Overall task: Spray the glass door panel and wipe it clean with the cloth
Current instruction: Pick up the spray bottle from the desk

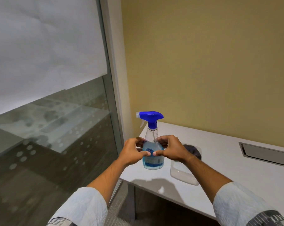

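Spray bottle (152, 154) sits upright at the centre of the frame, its long axis vertical, held between both my hands above the near left corner of the counter (222, 160). Its blue trigger head is at the top, with the white nozzle tip pointing toward the left of the frame, at the glass door panel (53, 128). Blue liquid fills the lower part of the clear body. My left hand (132, 152) curls round the bottle's left side and my right hand (172, 150) curls round its right side, the two thumbs nearly meeting across the label in front.

Just right of the bottle, behind my right wrist, a dark cloth (194, 151) lies in a clear plastic tub (182, 174) on the counter. The counter is pale grey-white, with a recessed metal cable slot (265, 153) at the right edge of the frame.

The glass panel fills the left half of the frame, with a frosted white band across its upper part and rows of pale dots lower down. A grey door frame (112, 79) stands between the glass and a plain yellow wall (203, 62) in the upper right.
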{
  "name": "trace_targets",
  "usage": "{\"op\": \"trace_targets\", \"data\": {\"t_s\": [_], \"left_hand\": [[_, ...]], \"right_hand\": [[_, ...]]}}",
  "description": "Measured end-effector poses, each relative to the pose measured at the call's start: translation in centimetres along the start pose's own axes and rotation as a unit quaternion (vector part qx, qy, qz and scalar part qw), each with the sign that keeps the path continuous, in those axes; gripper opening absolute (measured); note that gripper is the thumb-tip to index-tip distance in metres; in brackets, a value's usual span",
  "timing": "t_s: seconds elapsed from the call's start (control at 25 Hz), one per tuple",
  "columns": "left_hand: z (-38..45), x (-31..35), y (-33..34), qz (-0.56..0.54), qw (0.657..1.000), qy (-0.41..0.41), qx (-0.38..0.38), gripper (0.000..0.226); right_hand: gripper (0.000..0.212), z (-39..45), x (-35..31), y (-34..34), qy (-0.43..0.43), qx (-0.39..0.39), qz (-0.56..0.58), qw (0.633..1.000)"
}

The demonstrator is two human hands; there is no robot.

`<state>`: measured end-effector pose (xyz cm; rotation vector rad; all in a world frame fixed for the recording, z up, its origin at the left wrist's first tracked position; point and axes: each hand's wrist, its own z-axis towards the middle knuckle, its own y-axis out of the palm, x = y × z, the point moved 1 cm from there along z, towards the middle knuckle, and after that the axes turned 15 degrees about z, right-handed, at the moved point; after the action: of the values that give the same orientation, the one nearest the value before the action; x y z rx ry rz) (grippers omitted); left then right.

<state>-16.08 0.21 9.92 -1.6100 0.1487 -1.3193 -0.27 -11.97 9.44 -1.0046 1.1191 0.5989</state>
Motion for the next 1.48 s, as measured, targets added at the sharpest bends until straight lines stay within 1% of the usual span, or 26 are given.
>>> {"op": "trace_targets", "data": {"t_s": [0.32, 0.48, 0.68, 0.88, 1.12, 1.48], "left_hand": [[-10.2, -5.4, -7.3, 0.017, 0.999, -0.020, 0.041, 0.049], [-15.1, -6.7, -10.0, 0.024, 0.996, -0.039, 0.070, 0.050], [-21.6, -7.6, -13.1, 0.043, 0.988, -0.085, 0.119, 0.050], [-28.8, -6.5, -15.3, 0.058, 0.974, -0.132, 0.174, 0.051], [-39.3, -4.0, -15.6, 0.069, 0.949, -0.202, 0.234, 0.051], [-54.7, -1.7, -17.4, 0.092, 0.904, -0.283, 0.307, 0.051]], "right_hand": [[0.049, -3.8, -6.0, 10.7, -0.034, -0.063, 0.011, 0.997], [0.047, -5.5, -8.1, 14.6, -0.048, -0.100, 0.029, 0.993], [0.045, -7.5, -11.3, 19.1, -0.076, -0.167, 0.050, 0.982], [0.048, -10.7, -14.2, 22.6, -0.119, -0.227, 0.064, 0.964], [0.048, -17.3, -17.3, 26.3, -0.167, -0.311, 0.066, 0.933], [0.048, -27.3, -22.5, 33.7, -0.190, -0.406, 0.095, 0.889]]}}
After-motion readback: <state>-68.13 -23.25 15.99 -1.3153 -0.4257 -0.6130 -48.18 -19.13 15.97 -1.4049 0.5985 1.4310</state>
